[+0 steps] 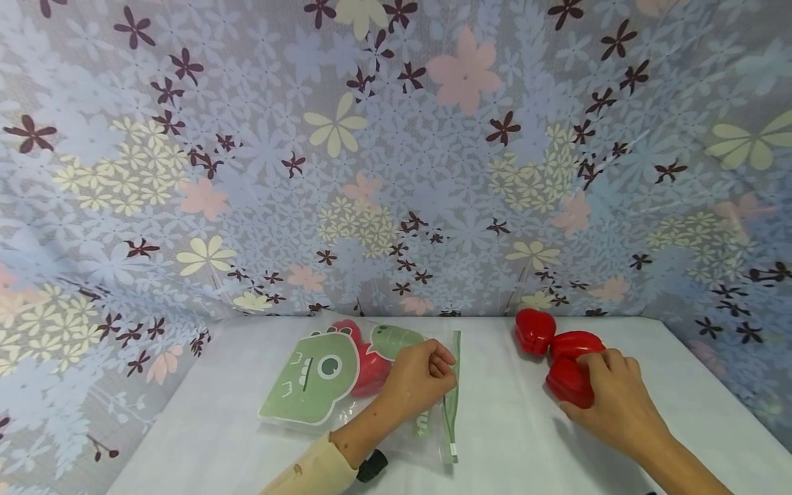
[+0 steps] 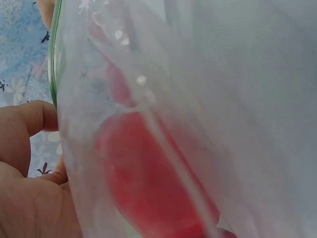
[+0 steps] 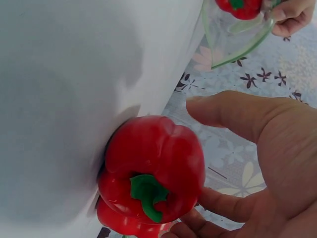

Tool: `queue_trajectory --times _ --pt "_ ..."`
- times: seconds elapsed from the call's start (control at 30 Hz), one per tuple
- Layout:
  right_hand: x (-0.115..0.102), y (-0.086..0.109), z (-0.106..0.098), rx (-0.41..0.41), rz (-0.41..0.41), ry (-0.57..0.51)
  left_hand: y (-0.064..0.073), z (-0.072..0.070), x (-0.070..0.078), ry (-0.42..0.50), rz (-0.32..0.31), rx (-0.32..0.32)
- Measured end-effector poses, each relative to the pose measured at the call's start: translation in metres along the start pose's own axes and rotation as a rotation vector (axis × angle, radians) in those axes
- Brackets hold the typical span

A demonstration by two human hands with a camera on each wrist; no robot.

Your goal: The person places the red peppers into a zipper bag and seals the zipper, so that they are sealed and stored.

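Observation:
A clear zip bag with a green monster print lies on the white table, its green zip edge towards the right. My left hand pinches the bag near that edge, fingers curled. Inside the bag is a red bell pepper with a green stem, blurred red through the plastic in the left wrist view. On the right, my right hand is around the nearest bell pepper. In the right wrist view its fingers touch this pepper's side while the thumb stands apart from it.
Two more red bell peppers stand just behind: one at the back and another beside it. A small black object lies by the left forearm. Flowered cloth hangs behind the white table.

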State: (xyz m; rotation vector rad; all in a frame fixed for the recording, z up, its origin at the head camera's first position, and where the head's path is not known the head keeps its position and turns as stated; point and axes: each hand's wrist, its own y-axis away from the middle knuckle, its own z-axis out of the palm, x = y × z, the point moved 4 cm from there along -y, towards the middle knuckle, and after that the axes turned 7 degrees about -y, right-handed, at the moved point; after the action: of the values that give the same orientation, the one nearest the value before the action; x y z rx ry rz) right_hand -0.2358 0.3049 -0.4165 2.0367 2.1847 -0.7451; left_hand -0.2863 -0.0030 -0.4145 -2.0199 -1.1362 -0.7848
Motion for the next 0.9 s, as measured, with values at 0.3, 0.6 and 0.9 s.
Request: queue_trajectory --times 0.3,0.6,0.9 --pt "0.007 -0.003 0.005 -0.055 0.090 0.002 0.000 0.000 0.000 0.006 -0.002 0.002" --pt "0.012 -0.005 0.003 -0.129 0.098 0.030 0.000 -0.001 0.000 0.011 -0.001 -0.007" --pt "0.010 -0.006 0.003 -0.178 0.109 0.037 -0.001 -0.002 0.000 0.015 -0.022 -0.013"
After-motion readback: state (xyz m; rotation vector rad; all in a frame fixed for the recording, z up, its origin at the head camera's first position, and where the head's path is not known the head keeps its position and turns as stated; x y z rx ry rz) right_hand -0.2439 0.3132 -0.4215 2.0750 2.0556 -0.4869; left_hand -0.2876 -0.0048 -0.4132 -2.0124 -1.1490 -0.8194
